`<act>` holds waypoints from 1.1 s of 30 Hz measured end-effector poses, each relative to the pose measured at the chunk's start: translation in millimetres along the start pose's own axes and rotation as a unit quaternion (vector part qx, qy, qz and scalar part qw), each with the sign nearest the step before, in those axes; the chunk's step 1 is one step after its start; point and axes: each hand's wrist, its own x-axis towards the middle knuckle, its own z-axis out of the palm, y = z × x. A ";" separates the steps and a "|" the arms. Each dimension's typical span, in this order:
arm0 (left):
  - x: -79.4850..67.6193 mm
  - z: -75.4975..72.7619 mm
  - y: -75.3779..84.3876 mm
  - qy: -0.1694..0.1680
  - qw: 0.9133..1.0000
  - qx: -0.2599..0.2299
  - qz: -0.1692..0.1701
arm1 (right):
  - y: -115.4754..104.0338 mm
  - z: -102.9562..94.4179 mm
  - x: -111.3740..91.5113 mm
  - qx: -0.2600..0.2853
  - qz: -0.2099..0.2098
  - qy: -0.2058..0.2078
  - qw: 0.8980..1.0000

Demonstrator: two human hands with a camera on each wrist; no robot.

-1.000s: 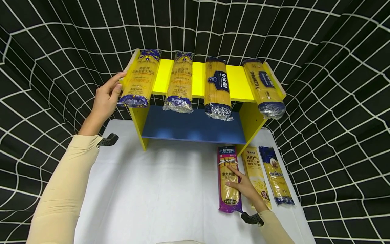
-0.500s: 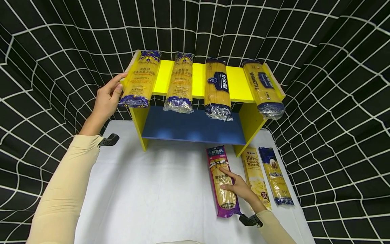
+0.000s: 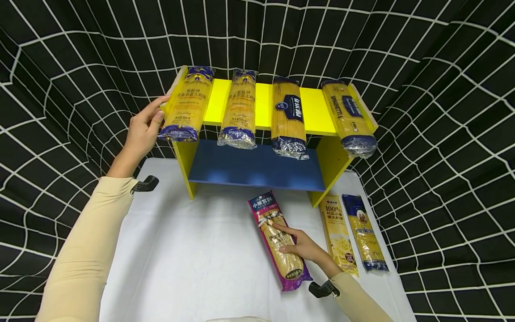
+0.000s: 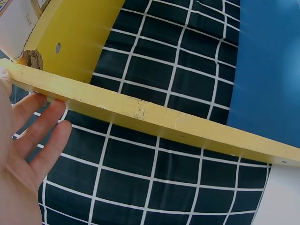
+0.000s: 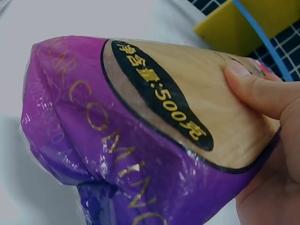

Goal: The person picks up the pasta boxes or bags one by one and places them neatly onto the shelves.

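A purple and pink packet of spaghetti (image 3: 280,246) slants over the white table, its upper end leaning left. My right hand (image 3: 299,245) grips it from the right side, thumb across the clear front and other fingers hidden beneath. Close up in the right wrist view, the packet's purple end (image 5: 117,140) faces the camera. At the top left, my left hand (image 3: 144,127) touches the upper left edge of the yellow and blue shelf (image 3: 257,165). In the left wrist view its fingers (image 4: 51,145) lie loosely against the outer side of the yellow panel (image 4: 140,108).
On the shelf top lie several spaghetti packets, including a blue-ended one (image 3: 187,105) beside my left hand and another (image 3: 289,118) farther right. A yellow pasta packet (image 3: 338,232) and a blue and yellow one (image 3: 364,232) lie on the table (image 3: 193,250) at the right.
My right hand has moved the purple packet left, away from the two packets at the right, and its upper end has swung left. The left hand stays at the shelf's edge.
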 end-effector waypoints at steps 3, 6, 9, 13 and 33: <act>0.2 0.2 -1.1 0.000 1.000 0.001 0.000 | -7.5 -1.5 5.2 0.017 -0.002 -0.012 1.000; 0.5 0.3 -2.6 0.001 1.000 0.002 0.000 | -13.3 -3.4 9.8 0.018 -0.007 -0.021 1.000; 0.1 0.3 -2.8 0.001 1.000 0.002 -0.001 | -18.1 -4.9 13.9 0.010 -0.008 -0.024 1.000; -0.1 0.4 -2.7 0.001 1.000 -0.001 0.000 | -25.4 -7.2 20.8 0.002 -0.006 -0.018 1.000; 0.3 1.3 0.1 0.014 1.000 0.001 0.010 | -64.5 -7.5 79.1 0.054 0.018 0.039 0.998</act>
